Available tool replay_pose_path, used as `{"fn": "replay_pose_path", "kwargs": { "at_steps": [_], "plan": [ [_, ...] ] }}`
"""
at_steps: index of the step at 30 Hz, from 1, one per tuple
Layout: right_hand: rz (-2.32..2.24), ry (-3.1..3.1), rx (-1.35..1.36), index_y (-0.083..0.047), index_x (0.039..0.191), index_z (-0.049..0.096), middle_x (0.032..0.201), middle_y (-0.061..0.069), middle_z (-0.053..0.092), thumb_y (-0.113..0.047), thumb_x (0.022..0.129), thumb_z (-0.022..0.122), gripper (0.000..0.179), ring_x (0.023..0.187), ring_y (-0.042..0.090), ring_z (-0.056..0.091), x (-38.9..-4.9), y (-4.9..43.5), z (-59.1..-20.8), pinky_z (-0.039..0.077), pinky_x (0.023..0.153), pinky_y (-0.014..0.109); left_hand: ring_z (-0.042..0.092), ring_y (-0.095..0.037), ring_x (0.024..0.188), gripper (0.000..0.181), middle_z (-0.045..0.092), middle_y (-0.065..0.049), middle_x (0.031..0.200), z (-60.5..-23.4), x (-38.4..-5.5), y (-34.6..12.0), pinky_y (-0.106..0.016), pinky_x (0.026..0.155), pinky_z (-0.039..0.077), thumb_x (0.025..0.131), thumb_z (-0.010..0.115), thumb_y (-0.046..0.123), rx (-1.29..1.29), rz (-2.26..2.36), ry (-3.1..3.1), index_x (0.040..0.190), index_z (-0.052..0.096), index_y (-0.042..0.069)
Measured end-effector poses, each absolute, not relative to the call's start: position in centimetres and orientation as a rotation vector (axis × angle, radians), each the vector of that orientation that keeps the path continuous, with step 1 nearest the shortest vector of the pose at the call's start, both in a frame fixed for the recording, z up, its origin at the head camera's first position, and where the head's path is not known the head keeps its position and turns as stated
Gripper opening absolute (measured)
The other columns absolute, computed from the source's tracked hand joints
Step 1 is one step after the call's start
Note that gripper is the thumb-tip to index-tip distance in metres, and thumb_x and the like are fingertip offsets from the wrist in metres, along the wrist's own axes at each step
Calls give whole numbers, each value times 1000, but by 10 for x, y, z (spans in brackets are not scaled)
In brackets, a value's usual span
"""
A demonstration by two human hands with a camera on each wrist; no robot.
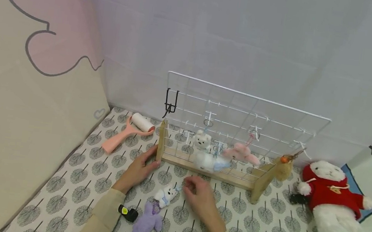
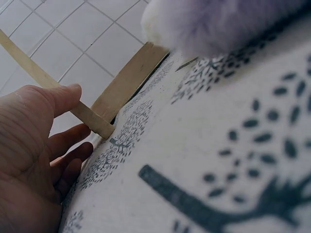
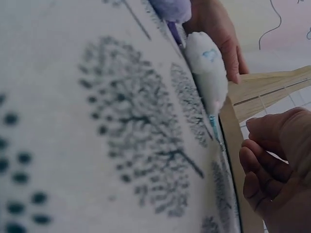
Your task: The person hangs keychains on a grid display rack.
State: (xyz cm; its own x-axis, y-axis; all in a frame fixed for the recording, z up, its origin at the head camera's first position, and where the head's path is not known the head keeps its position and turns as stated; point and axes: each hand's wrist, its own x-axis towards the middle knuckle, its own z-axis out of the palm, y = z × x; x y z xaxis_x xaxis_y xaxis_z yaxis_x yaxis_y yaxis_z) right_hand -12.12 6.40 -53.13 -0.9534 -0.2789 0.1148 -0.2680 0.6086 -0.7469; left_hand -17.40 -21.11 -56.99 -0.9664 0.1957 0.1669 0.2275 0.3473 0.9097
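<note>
A white wire grid rack (image 1: 217,85) on a wooden base (image 1: 197,167) stands on the tree-patterned cloth. My left hand (image 1: 138,170) holds the rack's left wooden end post (image 2: 31,63) between thumb and fingers. My right hand (image 1: 201,199) hovers in front of the base with fingers loosely curled and nothing in them. Just left of it lies a small white plush keychain (image 1: 165,196) with a blue bow and a light blue strap. A purple plush keychain (image 1: 147,223) lies nearer to me, beside my left forearm.
From the grid hang a white plush bear (image 1: 202,140), a white-and-blue plush (image 1: 209,162), a pink plush (image 1: 241,153) and a tan plush (image 1: 283,170). A black hook (image 1: 171,102) sits at the grid's left. A lint roller (image 1: 128,132) lies left; a red-hooded plush (image 1: 333,203) right.
</note>
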Motion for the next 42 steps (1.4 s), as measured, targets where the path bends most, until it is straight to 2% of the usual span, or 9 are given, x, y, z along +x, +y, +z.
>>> {"fn": "replay_pose_path", "kwargs": {
  "at_steps": [8,20,28,35,42],
  "plan": [
    [-1269,2790,-431,-11,120,73,102,-4,68,-13,92,75,28,86,8,62,-116,68,-546,56,76,27,42,-40,151,68,49,-15,161,-570,-172,-210,-65,125,24,106,65,26,-420,-1730,-2534,167,35,23],
    [-1132,2845,-499,-13,118,76,116,3,65,-15,92,77,26,94,17,64,-122,64,-551,55,82,43,42,-39,151,68,49,-15,161,-571,-173,-211,-64,125,25,107,64,28,-421,-1711,-2553,168,33,22],
    [-1125,2881,-559,-12,112,76,107,0,64,-14,92,79,20,92,16,63,-123,66,-550,55,81,39,42,-38,151,70,48,-15,162,-567,-175,-210,-62,125,28,107,64,28,-413,-1723,-2565,168,32,22],
    [-1102,2883,-551,-15,117,77,104,-2,63,-17,93,79,24,88,13,62,-126,66,-550,53,78,36,41,-37,151,69,48,-14,162,-567,-178,-210,-62,125,28,107,64,28,-414,-1745,-2554,168,33,22],
    [-1095,2860,-545,-16,112,78,100,-4,63,-16,93,78,19,85,11,57,-124,64,-550,51,75,34,45,-37,149,69,52,-14,159,-571,-177,-211,-61,125,28,107,65,26,-427,-1752,-2541,168,33,20]
  ]
}}
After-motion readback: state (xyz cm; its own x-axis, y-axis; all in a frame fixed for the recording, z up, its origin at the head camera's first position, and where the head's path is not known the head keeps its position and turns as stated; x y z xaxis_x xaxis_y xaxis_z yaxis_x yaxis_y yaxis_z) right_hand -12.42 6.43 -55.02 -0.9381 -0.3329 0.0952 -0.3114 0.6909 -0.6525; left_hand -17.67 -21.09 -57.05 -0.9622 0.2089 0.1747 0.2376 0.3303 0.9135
